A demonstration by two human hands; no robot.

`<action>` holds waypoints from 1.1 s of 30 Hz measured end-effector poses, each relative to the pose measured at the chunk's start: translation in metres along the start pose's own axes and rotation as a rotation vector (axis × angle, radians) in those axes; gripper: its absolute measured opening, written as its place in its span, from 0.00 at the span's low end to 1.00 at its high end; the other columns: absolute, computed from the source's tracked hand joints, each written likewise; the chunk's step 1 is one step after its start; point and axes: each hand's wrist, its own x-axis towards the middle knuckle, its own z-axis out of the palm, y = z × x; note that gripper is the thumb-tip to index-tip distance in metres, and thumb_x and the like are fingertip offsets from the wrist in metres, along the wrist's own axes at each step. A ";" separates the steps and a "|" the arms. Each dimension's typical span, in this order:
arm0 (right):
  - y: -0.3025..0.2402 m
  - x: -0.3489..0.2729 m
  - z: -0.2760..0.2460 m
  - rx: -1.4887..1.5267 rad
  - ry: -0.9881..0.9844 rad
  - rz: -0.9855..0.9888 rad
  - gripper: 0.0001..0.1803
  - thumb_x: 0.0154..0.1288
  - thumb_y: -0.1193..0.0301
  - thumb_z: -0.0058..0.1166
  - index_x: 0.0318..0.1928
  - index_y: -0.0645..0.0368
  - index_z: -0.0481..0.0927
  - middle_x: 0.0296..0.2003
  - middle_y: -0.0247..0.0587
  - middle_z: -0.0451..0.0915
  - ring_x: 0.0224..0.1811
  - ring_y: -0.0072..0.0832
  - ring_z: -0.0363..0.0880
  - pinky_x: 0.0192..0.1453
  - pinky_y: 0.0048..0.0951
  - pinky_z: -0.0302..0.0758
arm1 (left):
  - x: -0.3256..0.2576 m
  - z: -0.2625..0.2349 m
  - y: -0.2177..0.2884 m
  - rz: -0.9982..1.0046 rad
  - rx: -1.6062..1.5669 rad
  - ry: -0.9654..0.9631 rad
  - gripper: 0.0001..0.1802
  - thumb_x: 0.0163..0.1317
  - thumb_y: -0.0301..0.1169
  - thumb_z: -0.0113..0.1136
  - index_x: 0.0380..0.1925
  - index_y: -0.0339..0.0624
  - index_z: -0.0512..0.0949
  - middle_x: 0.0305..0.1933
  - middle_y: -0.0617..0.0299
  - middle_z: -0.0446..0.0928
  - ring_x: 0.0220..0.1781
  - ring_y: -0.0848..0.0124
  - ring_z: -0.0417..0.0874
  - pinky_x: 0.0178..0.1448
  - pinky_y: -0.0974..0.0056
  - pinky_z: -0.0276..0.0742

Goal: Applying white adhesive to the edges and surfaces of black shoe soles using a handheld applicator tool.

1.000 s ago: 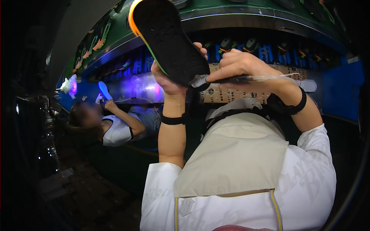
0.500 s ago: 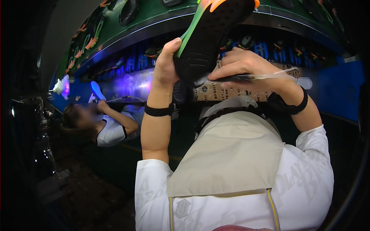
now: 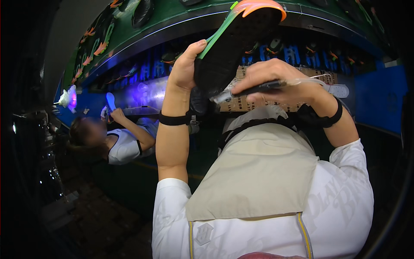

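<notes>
A black shoe sole [image 3: 226,56] with a green and orange raised edge is held up in front of me. My left hand [image 3: 183,67] grips its near end from the left, the thumb lying along the green edge. In my right hand [image 3: 276,77] is a brush [image 3: 261,88] with a black handle and pale bristles, a clear thin tube trailing from its rear. The bristles are at the sole's near end, close to the lower rim; whether they touch it I cannot tell.
Cardboard [image 3: 235,103] covers part of the bench beyond my hands, with a white sole [image 3: 339,90] to its right. More soles lie on the green belt [image 3: 172,11]. At left a co-worker [image 3: 129,138] holds a blue-lit sole [image 3: 111,101] near a glowing purple lamp [image 3: 69,99].
The sole has come down a little, showing more of its orange end. My right hand and the brush have shifted slightly, the bristles moving left and down along the sole's near end.
</notes>
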 end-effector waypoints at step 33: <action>-0.001 0.030 0.047 -0.237 0.035 -0.131 0.19 0.65 0.71 0.73 0.56 0.54 0.90 0.39 0.42 0.87 0.45 0.41 0.84 0.52 0.39 0.81 | -0.068 0.000 -0.075 0.223 -0.401 0.222 0.34 0.84 0.51 0.37 0.68 0.35 0.77 0.63 0.46 0.85 0.61 0.54 0.89 0.69 0.50 0.85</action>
